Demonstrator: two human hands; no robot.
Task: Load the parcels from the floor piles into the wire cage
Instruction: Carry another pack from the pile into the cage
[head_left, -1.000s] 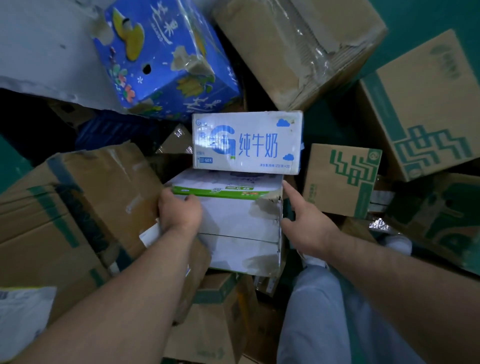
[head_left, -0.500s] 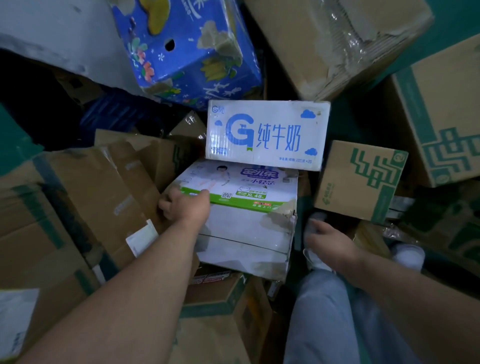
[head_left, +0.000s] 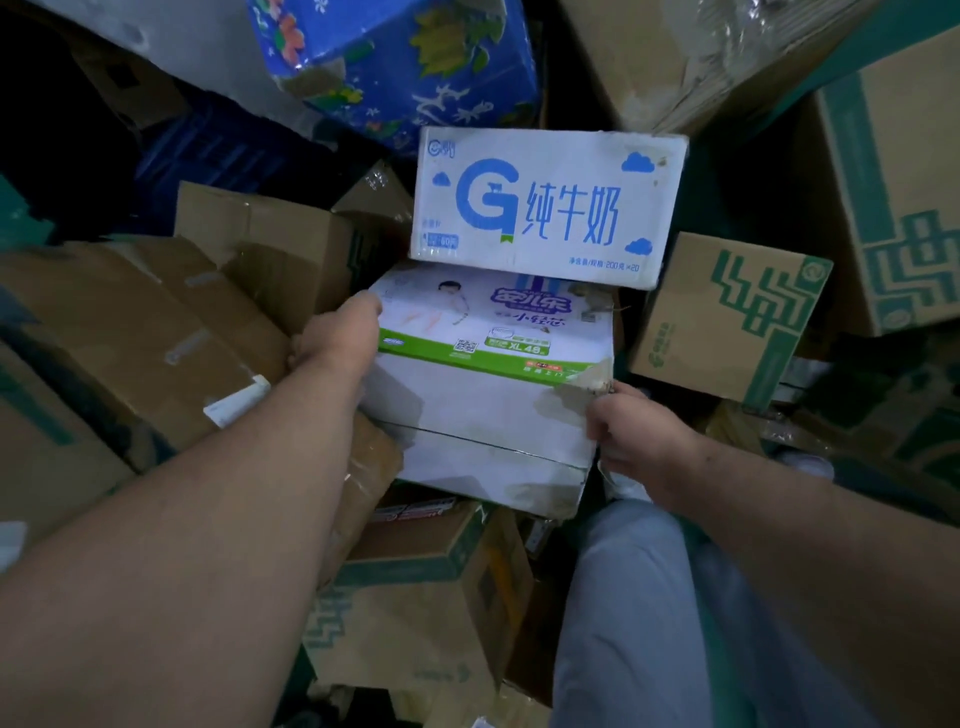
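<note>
A white diaper box with a green stripe (head_left: 483, 410) lies tilted in the middle of the parcel pile. My left hand (head_left: 335, 338) grips its upper left corner, fingers curled over the edge. My right hand (head_left: 631, 434) holds its right side near the torn top corner, fingers hidden behind the box. Just beyond it stands a white milk carton box with blue lettering (head_left: 545, 208), resting against the diaper box's far edge. No wire cage shows in the head view.
Brown cartons crowd the left (head_left: 145, 338) and lie below (head_left: 415, 597). A small green-printed carton (head_left: 727, 312) and a larger one (head_left: 893, 182) sit right. A blue fruit box (head_left: 405, 67) leans at the top. My trouser leg (head_left: 654, 623) stands at lower right.
My right hand moved from lower right of the box to hold its right side near the torn corner. My left hand slid further along the left edge. The view moved closer.
</note>
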